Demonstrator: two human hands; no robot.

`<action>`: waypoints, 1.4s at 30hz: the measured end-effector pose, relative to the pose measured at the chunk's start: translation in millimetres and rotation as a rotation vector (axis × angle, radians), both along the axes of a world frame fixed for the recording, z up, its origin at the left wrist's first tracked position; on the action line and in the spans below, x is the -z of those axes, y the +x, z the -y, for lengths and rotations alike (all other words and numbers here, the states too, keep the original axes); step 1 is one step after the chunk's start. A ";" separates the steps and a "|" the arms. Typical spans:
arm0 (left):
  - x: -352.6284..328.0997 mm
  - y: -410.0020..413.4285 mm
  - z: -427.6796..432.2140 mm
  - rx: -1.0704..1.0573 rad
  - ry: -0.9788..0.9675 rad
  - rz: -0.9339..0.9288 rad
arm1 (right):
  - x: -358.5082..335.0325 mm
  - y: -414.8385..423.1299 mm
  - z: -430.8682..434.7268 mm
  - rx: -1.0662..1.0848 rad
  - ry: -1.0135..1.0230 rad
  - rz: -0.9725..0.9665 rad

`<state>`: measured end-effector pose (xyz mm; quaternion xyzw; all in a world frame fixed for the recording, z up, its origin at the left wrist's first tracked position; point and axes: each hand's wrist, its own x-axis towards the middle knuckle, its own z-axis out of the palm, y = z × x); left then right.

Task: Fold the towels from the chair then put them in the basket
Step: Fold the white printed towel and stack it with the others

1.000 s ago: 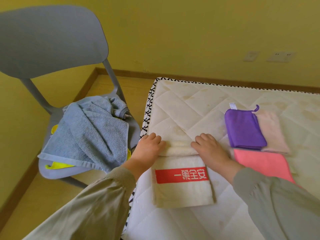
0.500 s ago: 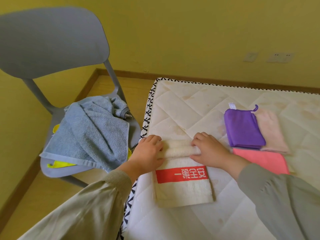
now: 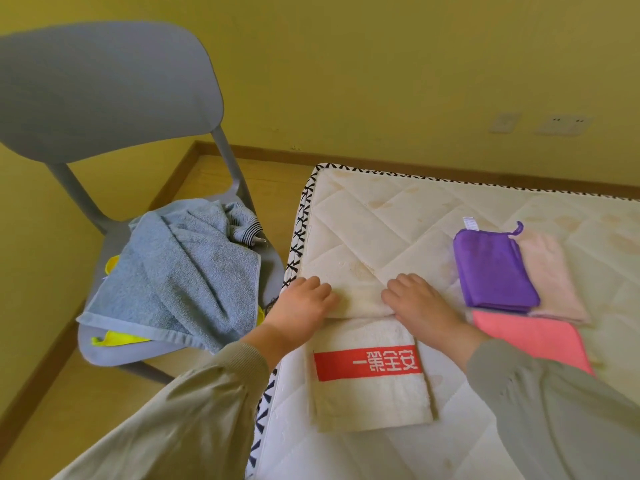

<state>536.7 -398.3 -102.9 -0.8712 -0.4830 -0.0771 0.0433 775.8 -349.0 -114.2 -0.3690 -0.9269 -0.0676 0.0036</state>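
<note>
Here, the cream towel (image 3: pixel 370 393) with a red printed band (image 3: pixel 367 362) lies flat on the near left part of the mattress (image 3: pixel 381 220), its long axis running away from the viewer. Its far end (image 3: pixel 360 303) is turned over into a thick fold that lies across the towel's width, just beyond the red band.

The left hand (image 3: pixel 301 310) rests palm down on the left end of this fold, with its fingers loosely extended and pressing the cloth. The right hand (image 3: pixel 422 306) rests in the same way on the right end, fingers lying over the fold. Neither hand is closed around anything. Both forearms wear grey-green sleeves (image 3: pixel 554 410).

To the right of the cream towel, three folded cloths lie on the mattress. A coral cloth (image 3: pixel 530 341) is nearest the right wrist. A purple cloth (image 3: pixel 491 271) lies beyond it and partly overlaps a pale pink cloth (image 3: pixel 550 278) on its right side.

To the left, a grey chair (image 3: pixel 104 91) stands on the wooden floor (image 3: pixel 270 181), close beside the mattress edge. A blue towel (image 3: pixel 183 271) is heaped unfolded on its seat, and a yellow cloth (image 3: pixel 117 339) shows beneath the blue towel at the seat's front and left edges. Two wall sockets (image 3: pixel 564 124) are set in the yellow wall behind the mattress.
</note>
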 end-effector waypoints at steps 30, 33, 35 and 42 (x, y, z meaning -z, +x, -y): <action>10.4 10.4 16.8 0.031 -0.194 0.013 | -0.2 3.1 29.4 0.007 0.013 -0.059; 12.1 6.3 21.4 0.008 -0.253 0.068 | 1.6 5.8 28.9 0.055 -0.094 -0.035; 12.7 6.2 20.2 -0.031 -0.282 0.126 | 2.5 8.4 22.5 0.075 -0.186 -0.021; 12.5 11.9 12.5 -0.258 -0.398 0.347 | -9.4 4.2 6.4 0.160 -0.427 -0.150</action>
